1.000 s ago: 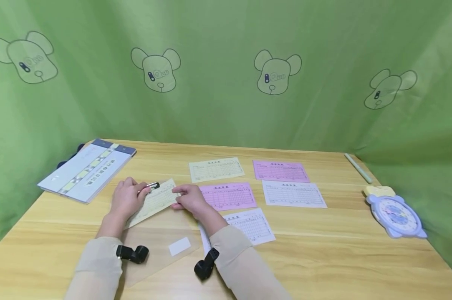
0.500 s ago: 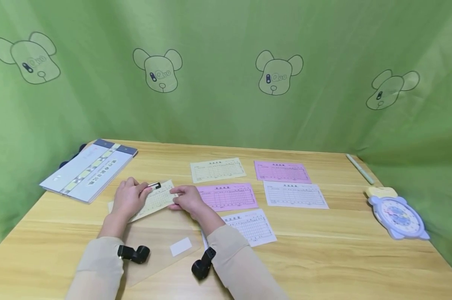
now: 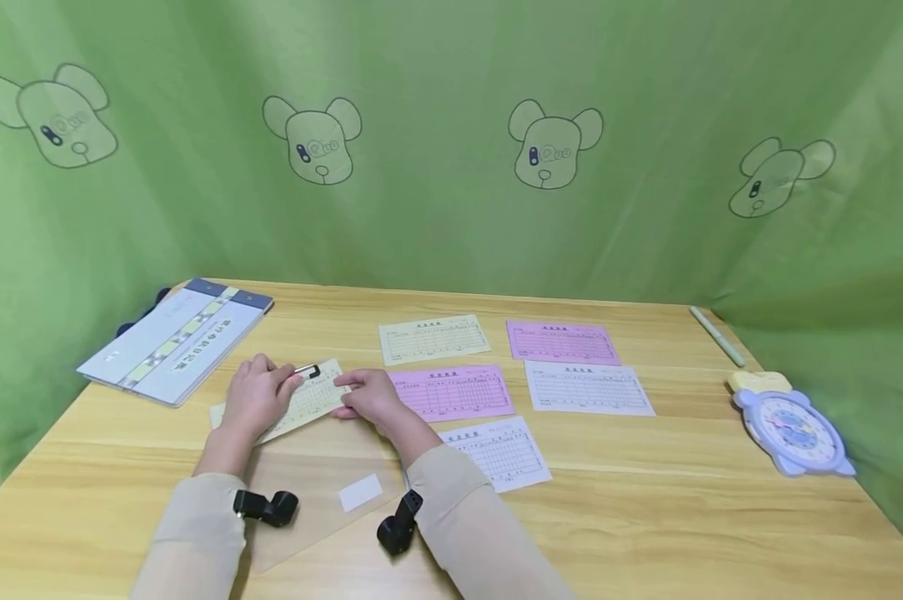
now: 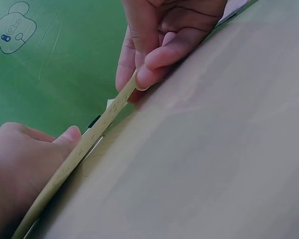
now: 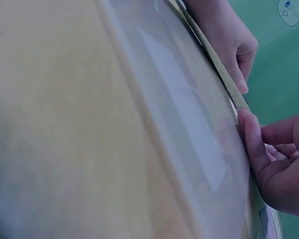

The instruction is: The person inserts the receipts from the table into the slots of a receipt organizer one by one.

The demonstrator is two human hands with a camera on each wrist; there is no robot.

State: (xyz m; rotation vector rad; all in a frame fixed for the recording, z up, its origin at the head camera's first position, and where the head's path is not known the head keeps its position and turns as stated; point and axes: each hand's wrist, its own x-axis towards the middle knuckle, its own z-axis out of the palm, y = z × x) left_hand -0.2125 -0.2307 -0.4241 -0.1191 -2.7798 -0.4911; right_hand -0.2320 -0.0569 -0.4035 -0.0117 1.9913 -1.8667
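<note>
On a clear clipboard with a white label lies a pale yellow form slip, angled across its upper end. My left hand curls over the board's metal-and-black clip at the slip's upper edge and covers part of both. With thumb and fingers my right hand pinches the slip's right end. In the left wrist view the slip appears edge-on and slightly bowed, with the right hand's fingertips at its end. The right wrist view shows the same pinch beside the clear board.
Beyond my right hand lie pink slips, white slips and another yellow slip. A blue-and-white book stands at the far left. A toy clock, a yellow block and a pale green stick sit at the right.
The yellow slip has shifted left beneath my left hand, its left end now showing past that hand. My right hand has moved slightly left with it. The left hand stays in place.
</note>
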